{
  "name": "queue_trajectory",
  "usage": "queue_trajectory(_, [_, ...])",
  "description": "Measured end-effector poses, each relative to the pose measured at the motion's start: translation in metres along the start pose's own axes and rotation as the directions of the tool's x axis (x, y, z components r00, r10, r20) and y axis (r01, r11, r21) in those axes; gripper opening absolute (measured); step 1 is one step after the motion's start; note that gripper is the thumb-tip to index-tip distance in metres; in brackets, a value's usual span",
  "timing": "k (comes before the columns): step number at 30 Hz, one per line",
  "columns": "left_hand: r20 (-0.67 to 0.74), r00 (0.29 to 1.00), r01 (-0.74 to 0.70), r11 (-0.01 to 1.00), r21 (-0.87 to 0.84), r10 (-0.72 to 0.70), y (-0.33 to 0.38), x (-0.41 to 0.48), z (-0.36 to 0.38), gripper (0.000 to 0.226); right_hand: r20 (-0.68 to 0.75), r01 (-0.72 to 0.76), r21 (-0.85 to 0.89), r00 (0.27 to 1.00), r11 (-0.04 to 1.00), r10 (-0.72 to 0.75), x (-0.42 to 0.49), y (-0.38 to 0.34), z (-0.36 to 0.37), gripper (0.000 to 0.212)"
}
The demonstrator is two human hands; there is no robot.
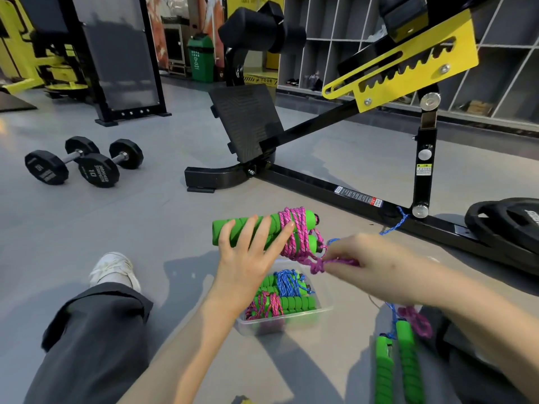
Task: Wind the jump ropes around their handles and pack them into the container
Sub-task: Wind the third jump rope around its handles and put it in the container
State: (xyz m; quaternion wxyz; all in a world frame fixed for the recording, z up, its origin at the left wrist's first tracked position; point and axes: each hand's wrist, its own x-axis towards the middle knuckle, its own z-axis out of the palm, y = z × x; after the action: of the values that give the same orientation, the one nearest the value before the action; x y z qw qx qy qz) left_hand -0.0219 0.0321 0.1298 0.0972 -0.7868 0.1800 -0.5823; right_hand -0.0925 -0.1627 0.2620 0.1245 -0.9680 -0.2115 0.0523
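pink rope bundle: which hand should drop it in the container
Left, probably: the left hand holds the green handles over the container; the right hand only pinches the loose pink rope end.

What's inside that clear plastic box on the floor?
The clear container holds two wound jump ropes with green handles: a blue rope and a pink rope. The left hand, gripping a third jump rope above, covers its far-left corner; anything there is hidden.
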Motion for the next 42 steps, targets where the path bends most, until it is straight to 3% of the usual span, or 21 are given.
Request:
queue_trajectory(4, [-0.049,0.999,-0.018,1.000,-0.021,0.017,0.002,0.006,-0.006,0.052,-0.011,0.078,0.066,0.997,0.995,-0.078,0.003,0.000,-0.021,0.020])
queue_trajectory(8, [-0.083,0.993,-0.082,0.996,-0.019,0.080,0.004,0.003,-0.006,0.043,0.080,0.094,0.269,0.990,0.959,-0.120,0.009,0.000,-0.041,0.010])
queue_trajectory(14, [-0.156,0.983,-0.113,0.987,-0.119,0.094,0.005,0.007,-0.010,0.051,-0.078,0.174,0.336,0.985,0.926,-0.156,0.032,0.015,-0.067,0.012])
queue_trajectory(22, [-0.238,0.967,-0.146,0.968,-0.203,0.096,0.016,0.019,-0.023,0.058,-0.109,0.241,0.484,0.970,0.841,-0.215,0.050,0.017,-0.061,0.007])
queue_trajectory(26, [-0.231,0.971,-0.125,0.962,-0.242,0.068,0.013,0.022,-0.027,0.057,-0.125,0.210,0.563,0.978,0.799,-0.169,0.057,0.030,-0.054,0.013])
queue_trajectory(28, [-0.246,0.968,-0.107,0.960,-0.257,0.042,0.010,0.026,-0.029,0.062,-0.116,0.172,0.674,0.985,0.718,-0.128,0.057,0.038,-0.046,0.013])
queue_trajectory(32, [-0.251,0.968,-0.084,0.951,-0.297,0.007,0.011,0.033,-0.034,0.058,-0.028,0.042,0.917,0.999,0.397,-0.041,0.058,0.045,-0.025,0.011])
queue_trajectory(34, [-0.242,0.970,-0.074,0.948,-0.308,-0.002,0.012,0.035,-0.036,0.056,-0.026,0.032,0.956,0.999,0.291,-0.024,0.060,0.046,-0.014,0.012])
queue_trajectory(39, [-0.224,0.975,-0.052,0.965,-0.255,-0.006,0.004,0.032,-0.031,0.077,-0.095,0.095,0.995,0.995,0.008,0.031,0.053,0.037,0.021,0.015])
queue_trajectory(42, [-0.185,0.982,-0.023,0.969,-0.245,-0.024,0.003,0.031,-0.032,0.075,-0.044,0.058,0.995,0.985,-0.079,0.165,0.046,0.033,0.039,0.037])
